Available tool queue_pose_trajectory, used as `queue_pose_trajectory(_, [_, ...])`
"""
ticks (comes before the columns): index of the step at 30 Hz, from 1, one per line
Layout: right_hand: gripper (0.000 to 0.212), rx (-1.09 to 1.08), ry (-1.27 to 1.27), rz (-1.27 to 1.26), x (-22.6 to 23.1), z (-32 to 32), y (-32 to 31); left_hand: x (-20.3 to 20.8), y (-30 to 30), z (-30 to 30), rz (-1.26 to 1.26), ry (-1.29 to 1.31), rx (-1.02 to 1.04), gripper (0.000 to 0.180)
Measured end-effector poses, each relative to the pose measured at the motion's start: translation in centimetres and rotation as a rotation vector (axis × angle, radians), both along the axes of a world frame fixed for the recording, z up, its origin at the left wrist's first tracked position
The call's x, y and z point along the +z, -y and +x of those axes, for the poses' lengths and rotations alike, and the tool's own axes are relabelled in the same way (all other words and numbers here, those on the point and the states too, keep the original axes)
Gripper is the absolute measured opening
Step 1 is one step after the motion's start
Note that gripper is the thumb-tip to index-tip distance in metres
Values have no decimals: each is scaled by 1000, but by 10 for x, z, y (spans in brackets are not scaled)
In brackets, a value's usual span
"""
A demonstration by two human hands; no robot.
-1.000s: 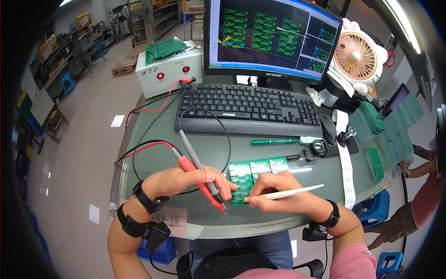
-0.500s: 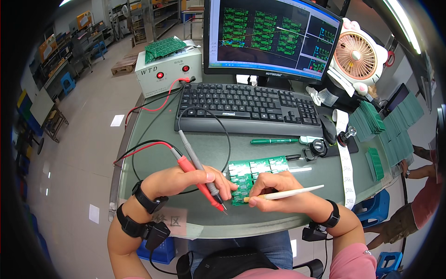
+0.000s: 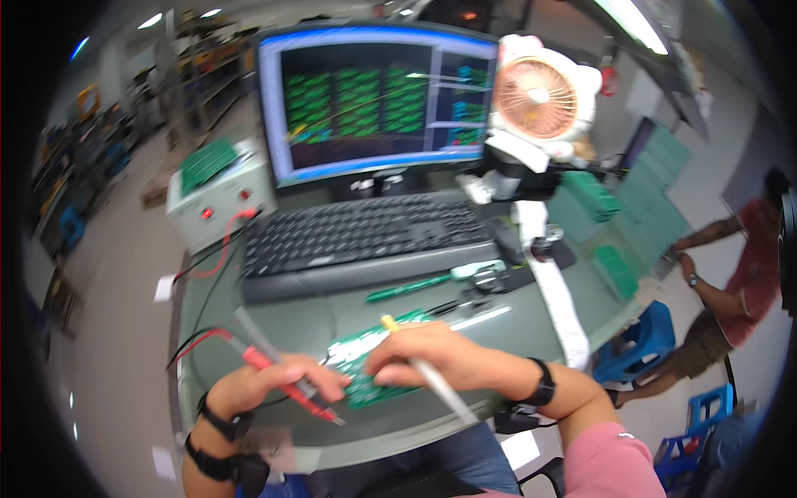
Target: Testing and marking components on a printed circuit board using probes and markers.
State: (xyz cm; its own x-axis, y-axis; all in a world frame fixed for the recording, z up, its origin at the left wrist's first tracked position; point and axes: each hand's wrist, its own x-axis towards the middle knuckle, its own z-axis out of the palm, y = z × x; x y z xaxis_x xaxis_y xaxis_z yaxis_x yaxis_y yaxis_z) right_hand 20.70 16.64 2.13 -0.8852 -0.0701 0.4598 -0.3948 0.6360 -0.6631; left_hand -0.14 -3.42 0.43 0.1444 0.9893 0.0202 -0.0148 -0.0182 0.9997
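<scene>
On green desk [image 3: 523,334], circuit board [image 3: 355,355], stool [image 3: 635,349] alongside

Electronics workshop, circuit board [image 3: 353,349], test probes [image 3: 258,358]

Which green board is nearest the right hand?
The green board on the desk, partly covered by the right hand; other boards are on the white box and toward the desk's right side.
</scene>
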Motion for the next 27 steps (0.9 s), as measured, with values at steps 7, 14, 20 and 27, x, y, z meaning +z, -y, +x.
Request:
queue_pose_trajectory(7, [86,-78,121,426,-12,5,-11,-7,-7,5,168,219,179,52])
queue_pose_trajectory(14, [83,-98,1,371,-35,-1,-13,1,0,0,73,195,172,57])
queue_pose_trajectory(20, [78,-119,-156,331,-49,-17,-13,7,1,-4,56,290,197,49])
queue_pose_trajectory(27, [62,-157,-369,495,-31,-19,-15,20,-5,2,-55,407,291,39])
